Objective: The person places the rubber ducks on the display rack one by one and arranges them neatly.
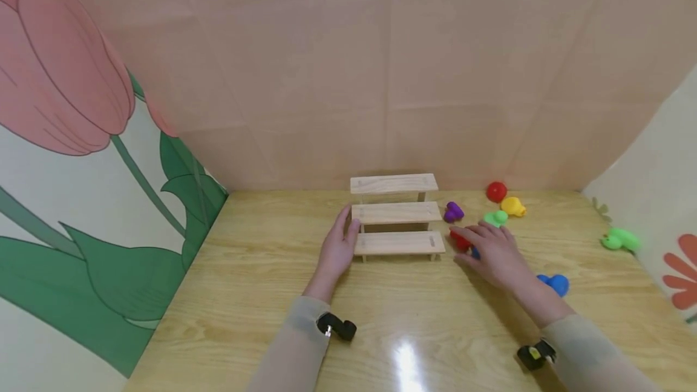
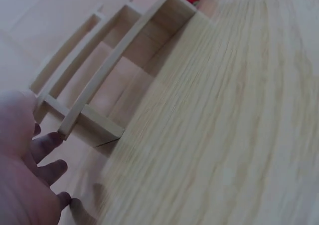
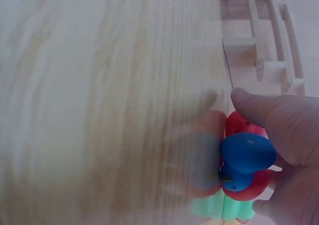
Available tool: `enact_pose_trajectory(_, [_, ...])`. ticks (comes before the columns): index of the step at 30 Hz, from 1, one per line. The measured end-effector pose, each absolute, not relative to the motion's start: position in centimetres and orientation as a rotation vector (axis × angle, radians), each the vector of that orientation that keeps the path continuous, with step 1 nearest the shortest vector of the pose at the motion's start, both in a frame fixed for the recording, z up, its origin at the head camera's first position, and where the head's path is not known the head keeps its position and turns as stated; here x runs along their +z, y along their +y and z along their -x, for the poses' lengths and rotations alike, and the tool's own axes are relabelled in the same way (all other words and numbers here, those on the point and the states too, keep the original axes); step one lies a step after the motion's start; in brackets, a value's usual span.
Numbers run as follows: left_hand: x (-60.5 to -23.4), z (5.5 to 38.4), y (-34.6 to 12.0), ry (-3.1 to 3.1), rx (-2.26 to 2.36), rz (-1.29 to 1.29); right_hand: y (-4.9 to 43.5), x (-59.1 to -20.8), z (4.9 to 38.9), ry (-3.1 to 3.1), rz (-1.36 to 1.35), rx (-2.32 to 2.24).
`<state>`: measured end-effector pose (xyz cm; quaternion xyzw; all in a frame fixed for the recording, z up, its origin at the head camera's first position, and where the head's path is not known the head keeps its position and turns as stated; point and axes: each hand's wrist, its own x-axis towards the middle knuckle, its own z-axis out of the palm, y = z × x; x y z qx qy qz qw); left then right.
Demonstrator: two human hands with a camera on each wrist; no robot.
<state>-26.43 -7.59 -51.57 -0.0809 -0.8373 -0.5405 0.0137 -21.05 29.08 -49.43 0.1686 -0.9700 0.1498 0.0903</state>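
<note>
A small three-step wooden stand (image 1: 400, 244) is set on the table. At its left end my left hand (image 1: 339, 250) touches the steps with loosely extended fingers (image 2: 47, 146). My right hand (image 1: 498, 259) reaches over the toys right of the stand, thumb and fingers spread apart. Below it are a red toy (image 1: 460, 239) and a small blue duck (image 3: 248, 152), partly covered by the hand in the head view. In the right wrist view the blue duck stands in front of red ones, near the thumb. A light green toy (image 1: 497, 218) lies just beyond the fingers.
A purple toy (image 1: 453, 212) lies beside the stand. Behind the right hand are a red toy (image 1: 496, 192) and a yellow one (image 1: 512, 206). Another blue toy (image 1: 558, 285) is near the right wrist, and a green one (image 1: 622, 239) by the right wall. A pink wall closes the back.
</note>
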Motion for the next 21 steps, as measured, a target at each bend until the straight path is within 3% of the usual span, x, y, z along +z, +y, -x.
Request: enact_pose_trajectory(21, [-52.4,27.7,-7.6,-2.464,-1.976,0.379,29.4,-50.0,21.5,-2.828,-0.411,0.453])
